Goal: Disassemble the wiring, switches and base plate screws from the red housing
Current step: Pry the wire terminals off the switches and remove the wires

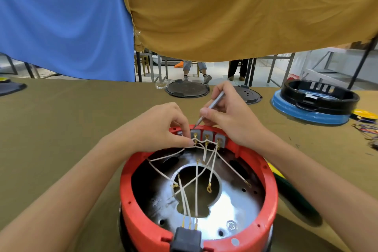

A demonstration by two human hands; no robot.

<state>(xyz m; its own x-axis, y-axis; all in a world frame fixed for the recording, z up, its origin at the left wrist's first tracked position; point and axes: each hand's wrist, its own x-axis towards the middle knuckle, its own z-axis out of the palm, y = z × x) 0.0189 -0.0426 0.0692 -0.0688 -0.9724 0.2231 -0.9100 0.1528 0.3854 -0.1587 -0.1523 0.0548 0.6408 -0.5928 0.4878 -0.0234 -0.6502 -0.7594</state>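
The round red housing (131,180) lies open side up at the near edge of the table. Inside it shows a shiny metal base plate (231,208) with a central hole, crossed by several white wires (196,182) with brass terminals. Grey switches (206,136) line the far inner wall. My left hand (161,127) pinches a wire terminal at the leftmost visible switch. My right hand (227,116) grips a slim grey screwdriver (212,106), its tip at the top of the same switch. A black plug socket (186,238) sits at the near rim.
Olive cloth covers the table. Two dark round lids (186,89) lie at the far edge. A black ring on a blue base (311,110) stands far right, with loose coloured wires (366,129) and a yellow disc beside it. A green-yellow object lies right of the housing.
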